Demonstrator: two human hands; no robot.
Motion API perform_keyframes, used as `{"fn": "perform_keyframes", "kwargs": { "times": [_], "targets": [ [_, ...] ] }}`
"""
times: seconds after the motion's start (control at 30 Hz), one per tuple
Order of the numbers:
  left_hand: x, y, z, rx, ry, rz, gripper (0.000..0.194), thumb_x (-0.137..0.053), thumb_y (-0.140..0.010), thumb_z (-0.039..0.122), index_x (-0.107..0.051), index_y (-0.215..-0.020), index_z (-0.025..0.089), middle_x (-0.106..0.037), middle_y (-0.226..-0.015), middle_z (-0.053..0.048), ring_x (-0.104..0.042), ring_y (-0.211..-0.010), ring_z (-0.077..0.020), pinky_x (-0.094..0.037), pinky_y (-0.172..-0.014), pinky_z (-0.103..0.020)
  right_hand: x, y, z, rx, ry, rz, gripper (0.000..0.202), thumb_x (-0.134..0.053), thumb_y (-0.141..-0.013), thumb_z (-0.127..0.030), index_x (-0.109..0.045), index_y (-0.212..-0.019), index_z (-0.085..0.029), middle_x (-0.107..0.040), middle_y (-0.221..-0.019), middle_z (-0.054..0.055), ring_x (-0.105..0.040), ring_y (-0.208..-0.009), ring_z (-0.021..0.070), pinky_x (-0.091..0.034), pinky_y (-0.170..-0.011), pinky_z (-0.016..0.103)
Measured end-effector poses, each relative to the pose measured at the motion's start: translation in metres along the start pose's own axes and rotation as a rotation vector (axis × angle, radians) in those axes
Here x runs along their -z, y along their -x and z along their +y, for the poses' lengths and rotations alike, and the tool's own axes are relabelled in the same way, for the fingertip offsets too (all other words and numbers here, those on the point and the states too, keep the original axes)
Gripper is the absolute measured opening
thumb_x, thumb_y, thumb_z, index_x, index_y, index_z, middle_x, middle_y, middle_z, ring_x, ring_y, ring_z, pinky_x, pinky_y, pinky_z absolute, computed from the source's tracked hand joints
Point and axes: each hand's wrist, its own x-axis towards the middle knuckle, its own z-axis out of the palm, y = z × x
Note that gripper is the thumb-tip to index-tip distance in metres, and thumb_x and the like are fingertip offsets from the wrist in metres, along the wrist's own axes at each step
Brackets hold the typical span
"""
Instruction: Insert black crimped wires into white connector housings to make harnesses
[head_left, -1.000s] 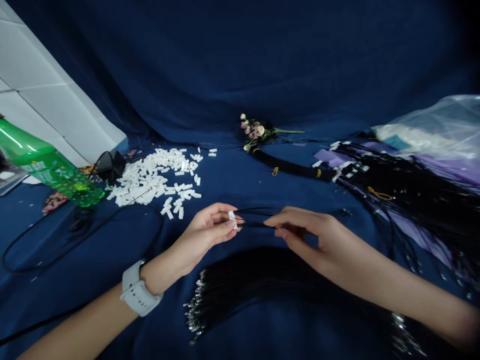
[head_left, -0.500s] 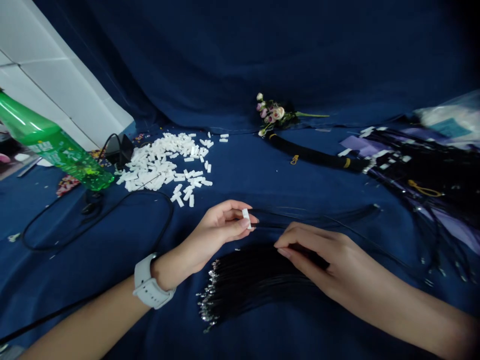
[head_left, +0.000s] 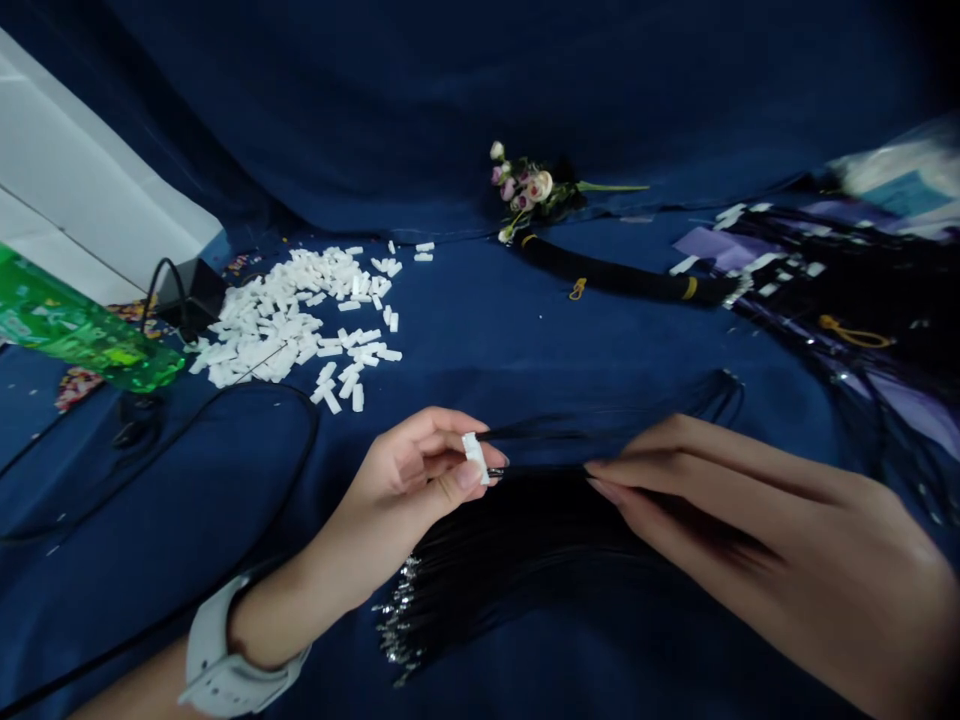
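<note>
My left hand [head_left: 420, 485], with a pale watch band [head_left: 238, 650] at its wrist, pinches a small white tag [head_left: 475, 458] between thumb and fingers. Dark cords [head_left: 540, 434] run rightward from the tag, and a small metal end shows beside its lower edge. To the right, my right hand [head_left: 720, 510] is closed, thumb and forefinger pinching a thin black cord [head_left: 544, 468] that stretches towards the tag. Below both hands lies a thick bundle of black cords [head_left: 517, 555], its silvery metal ends [head_left: 401, 620] gathered at the left.
A pile of white tags [head_left: 277, 310] lies at the left, near a green bottle [head_left: 97, 330] and a loose black cable [head_left: 300, 470]. Behind are artificial flowers [head_left: 532, 190] and a tied black bundle [head_left: 622, 275]. More tagged cords [head_left: 892, 270] lie at the right on dark blue cloth [head_left: 480, 350].
My right hand has moved rightward, away from the left hand, and its fingertips are now almost level with the tag. The left hand still pinches the tag. The whole view has shifted slightly.
</note>
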Motion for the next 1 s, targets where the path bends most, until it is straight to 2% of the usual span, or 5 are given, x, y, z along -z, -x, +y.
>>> {"fn": "perform_keyframes", "kwargs": {
  "times": [0.17, 0.37, 0.6, 0.93, 1.0],
  "targets": [
    [-0.0011, -0.0008, -0.0015, 0.009, 0.003, -0.017, 0.011, -0.071, -0.079, 0.017, -0.069, -0.088, 0.023, -0.074, -0.082, 0.004, -0.067, -0.078, -0.0049, -0.053, -0.070, -0.008, -0.0013, 0.0024, -0.0002, 0.083, 0.064, 0.009, 0.021, -0.054, -0.086, -0.009, -0.051, -0.101, -0.022, -0.058, -0.091, 0.001, -0.060, -0.075, 0.0098, -0.051, -0.064, 0.025],
    [-0.0024, -0.0002, -0.0011, -0.006, 0.017, -0.039, 0.012, -0.071, -0.079, 0.015, -0.069, -0.088, 0.023, -0.074, -0.082, 0.004, -0.067, -0.079, -0.0051, -0.053, -0.070, -0.007, -0.0008, 0.0010, -0.0014, 0.098, 0.131, 0.023, 0.020, -0.052, -0.087, -0.009, -0.050, -0.100, -0.023, -0.058, -0.090, 0.001, -0.059, -0.075, 0.0106, -0.050, -0.063, 0.026],
    [-0.0021, 0.0005, -0.0037, -0.017, -0.005, -0.061, 0.012, -0.071, -0.079, 0.015, -0.069, -0.086, 0.024, -0.075, -0.081, 0.005, -0.068, -0.082, -0.0054, -0.053, -0.071, -0.008, 0.0021, 0.0016, 0.0011, -0.030, 0.008, -0.018, 0.012, -0.048, -0.091, -0.017, -0.050, -0.096, -0.027, -0.059, -0.086, -0.001, -0.059, -0.070, 0.0107, -0.045, -0.054, 0.024],
    [-0.0031, -0.0001, -0.0068, -0.016, -0.040, -0.089, 0.014, -0.070, -0.080, 0.015, -0.069, -0.088, 0.026, -0.075, -0.084, 0.006, -0.069, -0.088, -0.0062, -0.052, -0.073, -0.007, -0.0014, -0.0009, -0.0053, -0.094, 0.024, -0.003, 0.008, -0.045, -0.093, -0.020, -0.052, -0.092, -0.024, -0.059, -0.082, -0.002, -0.058, -0.065, 0.0079, -0.042, -0.055, 0.024],
    [-0.0034, 0.0001, -0.0071, -0.013, -0.052, -0.092, 0.013, -0.070, -0.080, 0.016, -0.069, -0.088, 0.026, -0.075, -0.084, 0.006, -0.069, -0.087, -0.0059, -0.052, -0.073, -0.007, -0.0002, -0.0011, -0.0059, -0.070, 0.021, -0.015, 0.008, -0.045, -0.092, -0.018, -0.052, -0.092, -0.023, -0.060, -0.082, -0.002, -0.058, -0.065, 0.0075, -0.042, -0.054, 0.024]
  ]
}}
